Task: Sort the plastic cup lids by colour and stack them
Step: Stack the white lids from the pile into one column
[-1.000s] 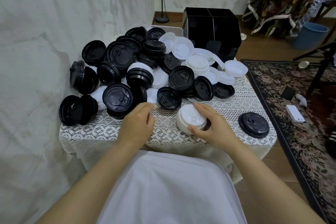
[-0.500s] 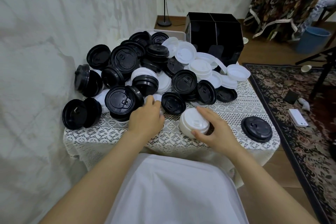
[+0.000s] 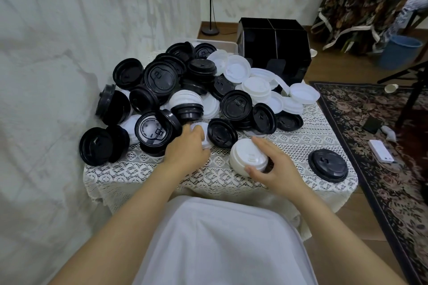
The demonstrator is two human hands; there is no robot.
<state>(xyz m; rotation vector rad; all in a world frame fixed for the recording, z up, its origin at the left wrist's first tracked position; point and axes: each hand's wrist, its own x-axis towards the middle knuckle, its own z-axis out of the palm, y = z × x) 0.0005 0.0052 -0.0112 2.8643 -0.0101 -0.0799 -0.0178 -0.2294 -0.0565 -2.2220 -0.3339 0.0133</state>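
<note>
**Item 1, left to centre.** Loose heap of black and white round plastic cup lids (image 3: 162, 90), unsorted, piled on the white lace tablecloth (image 3: 289, 146).

**Item 2.** Left hand (image 3: 187, 149), at the heap's near edge, fingers bent over a single white plastic lid (image 3: 201, 131) that lies between two black ones. The back of the hand hides the fingertips, so I cannot tell whether they have closed on it.

**Item 3.** Short stack of white domed lids (image 3: 246, 156), standing on the cloth just in front of the heap. Right hand (image 3: 276, 165) is clamped round it, thumb at the near rim and fingers along the far side (a steadying hold, by the look).

**Item 4, right.** Low stack of black lids (image 3: 327, 165), well apart from the heap, untouched.

**Step in hand.** Early sorting, with most lids unsorted: fetching one more white lid for the white stack.

**Next move.** Probably lift that lid clear without dragging its black neighbours, turn it dome-up if needed, then seat it squarely on the held stack.
</note>
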